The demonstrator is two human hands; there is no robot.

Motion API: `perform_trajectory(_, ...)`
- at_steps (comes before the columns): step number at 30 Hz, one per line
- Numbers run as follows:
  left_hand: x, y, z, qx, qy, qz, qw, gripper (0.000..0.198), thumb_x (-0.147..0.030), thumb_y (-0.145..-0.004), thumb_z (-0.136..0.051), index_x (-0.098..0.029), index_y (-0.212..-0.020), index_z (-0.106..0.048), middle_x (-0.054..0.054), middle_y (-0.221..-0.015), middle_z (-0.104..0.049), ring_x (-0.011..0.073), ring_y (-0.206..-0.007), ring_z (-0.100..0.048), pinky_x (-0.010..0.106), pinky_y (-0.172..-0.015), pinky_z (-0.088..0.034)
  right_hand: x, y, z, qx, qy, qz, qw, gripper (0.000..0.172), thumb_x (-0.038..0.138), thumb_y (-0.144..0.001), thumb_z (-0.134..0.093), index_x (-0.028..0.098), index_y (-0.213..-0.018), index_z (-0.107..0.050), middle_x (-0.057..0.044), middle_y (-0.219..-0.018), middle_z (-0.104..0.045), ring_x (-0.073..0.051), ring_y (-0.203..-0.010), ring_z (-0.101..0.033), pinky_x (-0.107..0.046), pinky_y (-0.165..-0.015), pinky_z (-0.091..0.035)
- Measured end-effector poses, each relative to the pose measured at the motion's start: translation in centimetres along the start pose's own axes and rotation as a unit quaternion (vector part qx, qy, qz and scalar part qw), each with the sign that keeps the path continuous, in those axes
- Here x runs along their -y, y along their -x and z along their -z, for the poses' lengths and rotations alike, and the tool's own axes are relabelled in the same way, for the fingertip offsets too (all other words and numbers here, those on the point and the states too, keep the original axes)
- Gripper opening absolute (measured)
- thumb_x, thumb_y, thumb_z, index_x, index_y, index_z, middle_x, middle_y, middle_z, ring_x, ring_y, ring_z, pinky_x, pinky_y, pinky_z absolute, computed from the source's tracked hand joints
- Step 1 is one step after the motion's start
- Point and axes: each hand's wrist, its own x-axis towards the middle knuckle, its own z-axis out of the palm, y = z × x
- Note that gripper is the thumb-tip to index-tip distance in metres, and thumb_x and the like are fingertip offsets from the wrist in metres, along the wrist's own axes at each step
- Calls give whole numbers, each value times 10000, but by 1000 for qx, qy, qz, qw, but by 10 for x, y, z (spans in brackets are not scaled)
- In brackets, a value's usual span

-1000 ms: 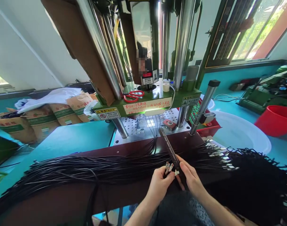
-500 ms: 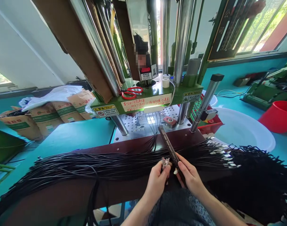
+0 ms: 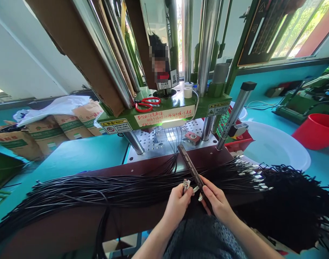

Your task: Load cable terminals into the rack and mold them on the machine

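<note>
- Low in the middle of the frame, the person's left hand (image 3: 177, 201) comes up from the bottom edge with the forearm slanting in from the lower left. The wrist is bent back a little and the knuckles face the camera.
- Its thumb and fingers are pinched closed around a small cluster of metal connectors (image 3: 186, 185), which stick up just above the fingertips.
- Just right of it, the right hand (image 3: 217, 201) reaches in from the lower right with the palm turned inward. Its fingers are curled closed around the near end of a long dark bar (image 3: 190, 166).
- That bar runs up and left from the right hand, across the bench edge, with its far end close to the perforated steel plate (image 3: 153, 142).
- Between the two hands a loose silver connector tip (image 3: 200, 196) sits beside the bar; whether it touches the bar I cannot tell.
- Both hands hover over the thick bundle of black cables (image 3: 99, 190), which lies across the brown bench (image 3: 72, 226) from the left edge to the right.
- Further right, the cables' metal-tipped ends (image 3: 254, 174) fan out beside a white basin (image 3: 277, 149).
- Above, at the centre, stands the green press (image 3: 218, 102), with red scissors (image 3: 147, 103) and a roll of white tape (image 3: 188, 92) lying on its deck.
- At the far right is a red bucket (image 3: 318, 129), and at the left are brown paper sacks (image 3: 59, 126).
</note>
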Motion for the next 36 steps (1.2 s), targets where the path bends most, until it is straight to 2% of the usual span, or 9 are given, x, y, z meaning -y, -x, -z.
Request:
perform_trajectory(7, -5, 5, 2, -9, -74, -71, 995, 293, -423, -778, -483, -163, -644, -492, -41, -541, -396, 90, -522, -313, 219, -499, -249, 0, 0, 2, 16, 9, -6, 1000, 537, 467, -848, -440, 183, -1303, -408, 55, -501, -466, -66, -350, -377, -163, -300, -311)
perform_trajectory(13, -4, 5, 4, -22, -116, -79, 990, 250, -361, -782, -472, -165, -629, -484, -25, -587, -457, 103, -567, -341, 227, -540, -271, -1, 0, -1, 30, 87, 23, 996, 557, 468, -866, -396, 166, -1333, -364, 61, -482, -440, -65, -346, -369, -169, -316, -319)
perform_trajectory(16, -4, 6, 7, -11, -80, -73, 994, 240, -364, -777, -481, -174, -632, -458, -42, -559, -423, 91, -528, -334, 219, -513, -276, 1, 0, -3, 50, 111, 34, 992, 551, 453, -878, -382, 150, -1338, -352, 64, -465, -430, -63, -345, -363, -167, -323, -307)
perform_trajectory(19, -8, 8, 12, 2, -8, -47, 999, 262, -415, -778, -479, -191, -658, -414, -59, -543, -376, 82, -479, -348, 205, -452, -276, 1, 0, -2, 33, 71, 8, 997, 539, 456, -873, -398, 153, -1319, -381, 61, -469, -431, -61, -343, -356, -163, -310, -295)
perform_trajectory(22, -12, 9, 17, -32, 47, -54, 997, 256, -424, -783, -483, -194, -694, -417, -63, -560, -360, 74, -490, -345, 189, -445, -281, -1, 1, 1, 5, 25, -12, 1000, 529, 455, -871, -414, 182, -1322, -370, 57, -490, -446, -63, -361, -367, -159, -312, -308)
perform_trajectory(25, -12, 7, 19, -52, 59, -45, 996, 237, -400, -776, -506, -191, -700, -424, -77, -542, -304, 57, -456, -259, 185, -420, -221, -2, 0, 3, 18, 12, -14, 1000, 524, 449, -874, -417, 182, -1322, -369, 54, -497, -456, -60, -357, -368, -159, -312, -308)
perform_trajectory(28, -10, 2, 20, -36, 5, -34, 999, 258, -379, -730, -565, -174, -635, -439, -79, -514, -274, 46, -437, -207, 202, -414, -166, -2, 0, 3, 47, 18, -9, 999, 510, 439, -877, -414, 177, -1313, -388, 52, -500, -451, -55, -349, -360, -159, -311, -299)
perform_trajectory(33, -13, -1, 17, 15, -48, -35, 998, 263, -349, -694, -584, -153, -568, -462, -53, -519, -356, 66, -502, -280, 217, -475, -213, 0, -1, 6, 77, 30, -10, 997, 549, 465, -867, -409, 158, -1322, -376, 48, -512, -440, -67, -367, -373, -170, -313, -312)
perform_trajectory(36, -16, -1, 15, 18, -48, -28, 998, 255, -345, -696, -573, -157, -570, -457, -59, -508, -343, 72, -511, -276, 224, -494, -220, 1, -2, 7, 90, 47, -15, 995, 566, 460, -877, -387, 148, -1346, -329, 49, -515, -450, -68, -362, -369, -175, -316, -314)
